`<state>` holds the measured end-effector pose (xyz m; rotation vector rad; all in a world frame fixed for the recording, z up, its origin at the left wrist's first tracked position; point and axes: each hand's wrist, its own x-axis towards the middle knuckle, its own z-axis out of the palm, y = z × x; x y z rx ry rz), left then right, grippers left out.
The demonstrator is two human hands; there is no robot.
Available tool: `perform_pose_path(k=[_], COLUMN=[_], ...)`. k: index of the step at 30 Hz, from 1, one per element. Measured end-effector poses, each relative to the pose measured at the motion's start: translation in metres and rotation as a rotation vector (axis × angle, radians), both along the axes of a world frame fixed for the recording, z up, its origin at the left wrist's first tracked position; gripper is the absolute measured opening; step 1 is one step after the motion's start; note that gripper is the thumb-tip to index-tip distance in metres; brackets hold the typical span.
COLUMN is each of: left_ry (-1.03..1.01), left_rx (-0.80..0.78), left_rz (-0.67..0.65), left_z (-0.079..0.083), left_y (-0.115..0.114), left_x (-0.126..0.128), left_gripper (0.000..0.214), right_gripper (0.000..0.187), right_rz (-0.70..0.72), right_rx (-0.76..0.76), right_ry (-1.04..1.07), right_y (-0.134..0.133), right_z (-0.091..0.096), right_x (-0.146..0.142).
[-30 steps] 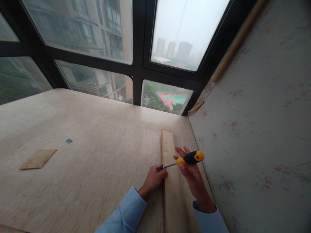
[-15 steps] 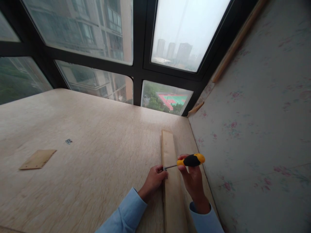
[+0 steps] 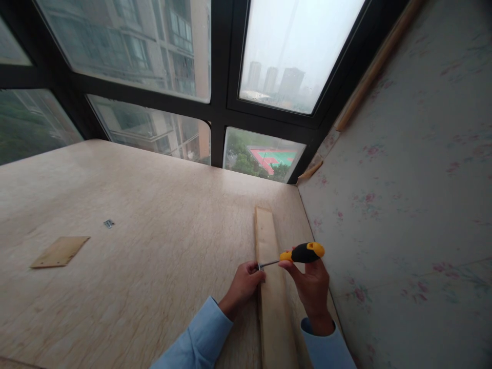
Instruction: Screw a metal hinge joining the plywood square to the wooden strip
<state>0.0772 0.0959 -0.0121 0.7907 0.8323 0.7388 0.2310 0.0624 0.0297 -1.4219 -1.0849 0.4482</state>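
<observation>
A yellow-and-black screwdriver [image 3: 305,253] lies almost level across the top of a long pale wooden board [image 3: 273,307], its shaft pointing left. My right hand [image 3: 313,289] grips it by the front of the handle, thumb and fingers closed around it. At the board's left edge, the tip meets a small metal piece [image 3: 260,267]; its exact kind is too small to make out. My left hand [image 3: 244,284] pinches that piece against the board's side, its fingertips partly hidden.
The board rests on a marbled beige surface [image 3: 161,266], near the flowered wall [image 3: 392,230] on the right. To the left lie a thin brown rectangular piece [image 3: 60,252] and some small metal parts [image 3: 109,224]. Dark-framed windows [image 3: 219,110] stand along the back.
My right hand has turned and shifted slightly right around the screwdriver handle, which has rolled a little. The board's far end has moved slightly left. My left hand stays in place.
</observation>
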Motion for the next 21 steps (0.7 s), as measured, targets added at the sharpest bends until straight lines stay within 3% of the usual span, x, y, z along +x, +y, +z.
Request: perform_pose_path(k=[3,9,11,13,15,18,21], left_ry=[-0.01,-0.004,-0.006,-0.019,-0.032,-0.029,0.0], left_rx=[0.003,0.027,0.031,0.028,0.025,0.026,0.023], left_rz=[-0.009,-0.002,-0.007,-0.013,-0.016,-0.013,-0.01], left_z=[-0.001,0.0,0.001,0.001,0.0,-0.003,-0.007], left_y=[0.0,0.001,0.002,0.002,0.002,0.002,0.001], left_x=[0.0,0.0,0.001,0.001,0.001,0.001,0.001], left_gripper=[0.031,0.03,0.03,0.03,0.031,0.032,0.031], right_gripper=[0.046,0.057,0.055,0.047,0.04,0.036,0.03], right_rz=[0.015,0.452,0.511,0.437,0.261,0.014,-0.119], right_rx=[0.023,0.0,-0.029,-0.041,-0.025,0.087,0.236], right_ry=[-0.026,0.245,0.279,0.242,0.181,0.171,0.246], right_y=[0.0,-0.008,-0.009,-0.008,-0.006,-0.002,0.0], right_z=[0.0,0.024,0.026,0.022,0.016,0.013,0.02], right_x=[-0.002,-0.008,-0.008,-0.007,-0.006,-0.005,-0.001])
